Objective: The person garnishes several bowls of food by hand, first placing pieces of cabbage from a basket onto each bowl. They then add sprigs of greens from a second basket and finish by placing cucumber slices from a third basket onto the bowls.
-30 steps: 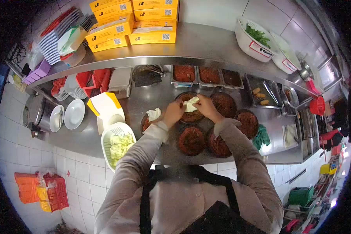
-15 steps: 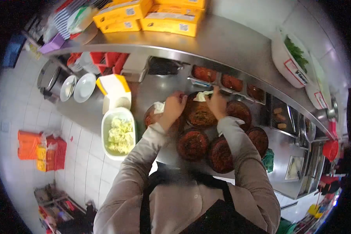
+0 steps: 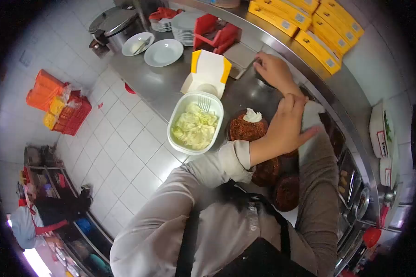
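Beside left hand | reddish food, pale leaf atop | right hand farther

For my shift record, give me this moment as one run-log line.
left hand: over right cuff | right hand: nothing visibly held | leaves: in white tub | white piece: on red-brown food

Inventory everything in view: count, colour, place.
Tub: one, white, counter edge
Lettuce: one heap, green, in tub
Food: several rounds, brown, beside tub
Scrap: one, white, on food
Box: one, white and yellow, behind tub
Pot: one, silver, top left
Dishes: two, white, by pot
Plates: two stacks, white, near dishes
Holders: several, red, by plates
Cartons: several, yellow, on shelf
Bins: two, white, also shelf
Crates: several, orange and red, left
Person: one, pale top, left
Left hand: one, bare, at right cuff
Right hand: one, bare, over counter
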{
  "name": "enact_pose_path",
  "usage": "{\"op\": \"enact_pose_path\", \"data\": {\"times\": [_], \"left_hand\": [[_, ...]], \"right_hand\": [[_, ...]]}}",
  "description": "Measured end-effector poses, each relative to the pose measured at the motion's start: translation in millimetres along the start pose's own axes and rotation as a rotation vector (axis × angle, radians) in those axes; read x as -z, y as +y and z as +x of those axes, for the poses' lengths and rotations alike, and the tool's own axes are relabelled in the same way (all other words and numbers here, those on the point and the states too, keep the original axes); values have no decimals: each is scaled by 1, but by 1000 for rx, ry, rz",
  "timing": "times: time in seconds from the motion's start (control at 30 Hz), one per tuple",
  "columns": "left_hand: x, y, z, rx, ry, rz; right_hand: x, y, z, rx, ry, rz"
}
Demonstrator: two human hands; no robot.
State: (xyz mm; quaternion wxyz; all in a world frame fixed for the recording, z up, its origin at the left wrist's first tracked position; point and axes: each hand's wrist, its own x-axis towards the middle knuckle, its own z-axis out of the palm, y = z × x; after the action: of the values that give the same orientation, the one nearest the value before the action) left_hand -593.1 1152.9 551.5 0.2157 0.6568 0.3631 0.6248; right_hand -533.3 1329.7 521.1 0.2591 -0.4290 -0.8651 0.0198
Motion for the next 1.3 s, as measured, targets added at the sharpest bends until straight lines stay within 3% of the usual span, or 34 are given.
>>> {"op": "enact_pose_path", "data": {"times": [0.03,0.1,0.13,0.17,0.23,0.3,0.33,0.37,0.4,0.43,0.47,0.5,0.57,0.6,0.63,0.7,0.77,0.83,0.87,0.93,0.97,1.03,1.07,1.13,1.2,1.3], "left_hand": [[4,-10,0,0,18,2],[21,-34,-2,64,-285,85],[33,-38,-2,-23,-428,131],[43,-39,-5,-17,-413,134],[62,-39,-17,-339,-539,164],[88,-46,-37,-336,-433,152],[99,-56,-49,-277,-292,88],[109,-64,-59,-222,-152,26],[119,-70,-71,-223,-145,27],[129,-75,-87,7,-192,-41],[137,-77,-94,239,-238,-110],[141,-81,-98,245,-231,-112],[150,-89,-102,391,-273,-226],[155,-94,-102,335,-295,-155],[156,-100,-109,342,-292,-160],[153,-113,-129,133,-467,-146],[149,-108,-153,101,-584,-201],[147,-108,-169,12,-882,-220],[174,-83,-134,110,-1082,-131],[188,-89,-131,133,-1096,-290],[195,-91,-130,159,-1103,-446],[211,-102,-132,182,-1010,-369],[219,-110,-134,206,-915,-294],[234,-132,-142,189,-612,-152],[256,-146,-138,530,-433,-32],[273,-172,-131,466,-266,213]], "right_hand": [[-18,-6,6,17,-7,-3],[-56,-24,15,42,56,-20],[-76,-34,17,57,47,-19],[-96,-45,17,54,-68,-67],[-127,-57,22,60,-185,-116],[-156,-59,24,-152,-368,303],[-170,-57,27,-249,-313,571],[-164,-60,36,-241,-318,566],[-153,-65,46,-462,-250,1046],[-146,-70,51,-691,-163,1525],[-146,-69,62,-792,-55,1823],[-149,-70,63,-798,-64,1820],[-153,-71,67,-827,159,2099],[-162,-67,61,-669,-155,2160],[-173,-67,56,-679,-159,2156],[-178,-105,33,-790,-460,1559],[-180,-128,9,-607,-966,1082],[-217,-138,-41,76,-925,567],[-211,-152,-55,68,-925,566],[-191,-176,-66,264,-939,98],[-195,-171,-72,262,-939,97],[-206,-151,-83,161,-711,251],[-202,-145,-84,155,-709,249],[-190,-139,-84,-292,-525,602],[-179,-145,-87,-391,-470,640],[-167,-155,-89,-505,-424,693]]}}
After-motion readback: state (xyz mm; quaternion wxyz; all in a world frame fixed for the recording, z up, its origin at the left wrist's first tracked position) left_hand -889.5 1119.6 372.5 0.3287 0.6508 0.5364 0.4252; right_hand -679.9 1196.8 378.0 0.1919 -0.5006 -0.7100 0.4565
